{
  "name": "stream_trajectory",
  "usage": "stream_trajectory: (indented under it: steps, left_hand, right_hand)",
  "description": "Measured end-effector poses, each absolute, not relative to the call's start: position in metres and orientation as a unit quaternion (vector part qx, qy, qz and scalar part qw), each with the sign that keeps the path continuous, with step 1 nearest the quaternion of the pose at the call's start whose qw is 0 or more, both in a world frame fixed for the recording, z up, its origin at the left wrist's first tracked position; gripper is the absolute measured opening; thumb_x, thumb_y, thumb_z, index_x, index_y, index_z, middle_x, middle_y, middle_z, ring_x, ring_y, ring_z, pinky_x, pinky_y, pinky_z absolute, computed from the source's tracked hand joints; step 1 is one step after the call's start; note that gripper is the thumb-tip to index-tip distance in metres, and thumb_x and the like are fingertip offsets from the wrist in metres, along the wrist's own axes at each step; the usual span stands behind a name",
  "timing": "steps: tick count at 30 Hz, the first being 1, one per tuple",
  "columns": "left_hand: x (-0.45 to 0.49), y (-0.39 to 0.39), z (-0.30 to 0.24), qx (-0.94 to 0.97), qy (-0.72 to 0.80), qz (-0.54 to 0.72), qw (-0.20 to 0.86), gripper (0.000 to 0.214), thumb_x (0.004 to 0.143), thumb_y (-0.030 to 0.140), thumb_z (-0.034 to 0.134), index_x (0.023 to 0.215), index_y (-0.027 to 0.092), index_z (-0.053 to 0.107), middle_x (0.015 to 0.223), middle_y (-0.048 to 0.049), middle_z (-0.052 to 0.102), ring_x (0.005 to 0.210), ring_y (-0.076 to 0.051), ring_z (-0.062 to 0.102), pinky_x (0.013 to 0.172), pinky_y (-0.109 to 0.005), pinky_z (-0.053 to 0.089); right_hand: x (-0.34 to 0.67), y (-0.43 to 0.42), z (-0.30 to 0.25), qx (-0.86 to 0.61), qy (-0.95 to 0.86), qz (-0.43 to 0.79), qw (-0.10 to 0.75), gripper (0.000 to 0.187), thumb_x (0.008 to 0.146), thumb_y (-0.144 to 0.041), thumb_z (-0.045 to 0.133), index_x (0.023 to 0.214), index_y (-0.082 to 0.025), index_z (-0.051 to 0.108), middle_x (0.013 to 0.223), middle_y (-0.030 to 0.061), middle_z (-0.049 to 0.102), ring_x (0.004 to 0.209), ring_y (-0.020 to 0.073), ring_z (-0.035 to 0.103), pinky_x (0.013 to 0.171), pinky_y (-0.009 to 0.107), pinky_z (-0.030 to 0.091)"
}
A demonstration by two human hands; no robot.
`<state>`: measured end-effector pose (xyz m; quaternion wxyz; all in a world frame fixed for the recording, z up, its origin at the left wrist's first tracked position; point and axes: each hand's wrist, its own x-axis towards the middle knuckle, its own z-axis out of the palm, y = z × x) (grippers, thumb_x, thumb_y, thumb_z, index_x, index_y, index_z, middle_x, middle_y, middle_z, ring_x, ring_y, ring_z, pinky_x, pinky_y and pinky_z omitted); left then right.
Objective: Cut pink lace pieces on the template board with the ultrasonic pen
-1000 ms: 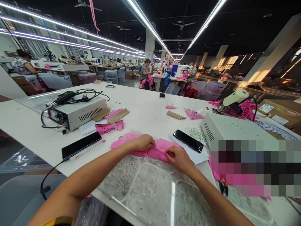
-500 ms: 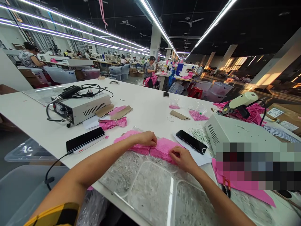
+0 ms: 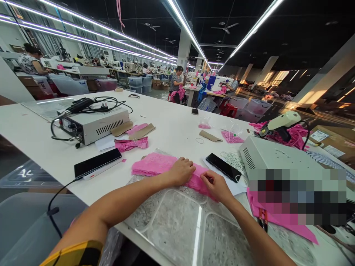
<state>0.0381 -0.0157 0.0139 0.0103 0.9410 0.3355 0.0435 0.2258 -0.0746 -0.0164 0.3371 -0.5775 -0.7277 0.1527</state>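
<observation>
A long, low stack of pink fabric pieces (image 3: pixel 152 164) lies across the clear plastic lid (image 3: pixel 174 218) in front of me. My left hand (image 3: pixel 182 172) is over the middle of the stack, its fingers curled down on the fabric; their tips are partly hidden. At the stack's right end my right hand (image 3: pixel 217 187) pinches the fabric edge between thumb and fingers. Just beyond it a black phone (image 3: pixel 224 167) rests on white paper.
On the left are a grey control box (image 3: pixel 107 125) with a cable and handpiece, and another phone (image 3: pixel 97 162). Cardboard strips (image 3: pixel 210 135) and bagged pink pieces (image 3: pixel 232 136) lie farther back. To the right stand a second grey box (image 3: pixel 274 155) and red-handled snips (image 3: pixel 262 218).
My left hand has moved right along the stack, closer to my right hand, uncovering the left part. The gap seen between two fabric piles is now covered. My right hand stays at the right end.
</observation>
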Motion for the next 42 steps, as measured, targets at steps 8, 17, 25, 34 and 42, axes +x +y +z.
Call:
stream_trajectory:
  steps: [8, 17, 25, 34, 42]
  left_hand:
    - [0.003, 0.000, 0.013, 0.924, 0.367, 0.102, -0.029, 0.022, 0.097, 0.030, 0.060, 0.112, 0.014, 0.063, 0.109, -0.0067, 0.065, 0.097, -0.020, 0.064, 0.088, -0.041, 0.054]
    - [-0.054, -0.048, 0.000, 0.951, 0.265, 0.159, -0.011, 0.032, 0.095, 0.010, 0.047, 0.118, 0.022, 0.065, 0.106, -0.0088, 0.066, 0.097, -0.020, 0.062, 0.087, -0.033, 0.049]
    - [-0.118, -0.109, -0.005, 0.973, 0.186, 0.134, 0.006, 0.026, 0.096, 0.009, 0.049, 0.113, 0.021, 0.063, 0.106, -0.0087, 0.068, 0.093, -0.019, 0.062, 0.089, -0.033, 0.045]
    - [-0.070, -0.073, 0.006, 0.943, 0.303, 0.137, -0.023, 0.023, 0.097, 0.013, 0.047, 0.109, 0.017, 0.067, 0.113, -0.0111, 0.067, 0.103, -0.022, 0.062, 0.093, -0.037, 0.044]
    - [-0.016, -0.021, 0.000, 0.935, 0.344, 0.080, -0.021, 0.019, 0.096, 0.031, 0.061, 0.103, 0.014, 0.065, 0.108, -0.0066, 0.066, 0.101, -0.021, 0.063, 0.093, -0.044, 0.050]
  right_hand:
    - [0.238, -0.081, -0.018, -0.545, -0.748, 0.080, 0.370, 0.017, 0.087, -0.026, 0.047, 0.086, -0.020, 0.063, 0.082, 0.0059, 0.066, 0.068, 0.0166, 0.061, 0.065, 0.030, 0.051]
    - [0.216, -0.151, -0.007, -0.494, -0.805, 0.049, 0.324, 0.024, 0.083, -0.011, 0.048, 0.091, -0.025, 0.067, 0.087, 0.0059, 0.068, 0.079, 0.0192, 0.065, 0.069, 0.031, 0.053]
    - [0.175, -0.191, -0.007, -0.389, -0.885, 0.151, 0.208, 0.027, 0.083, -0.007, 0.047, 0.092, -0.024, 0.065, 0.084, 0.0039, 0.069, 0.074, 0.0160, 0.066, 0.064, 0.026, 0.052]
    - [0.179, -0.084, -0.008, -0.565, -0.775, 0.095, 0.267, 0.016, 0.082, -0.027, 0.054, 0.090, -0.022, 0.066, 0.091, 0.0065, 0.069, 0.075, 0.0186, 0.063, 0.064, 0.030, 0.047]
    - [0.182, -0.071, -0.021, -0.590, -0.759, 0.101, 0.255, 0.020, 0.083, -0.030, 0.047, 0.073, -0.022, 0.062, 0.072, 0.0035, 0.066, 0.062, 0.0169, 0.056, 0.058, 0.028, 0.037]
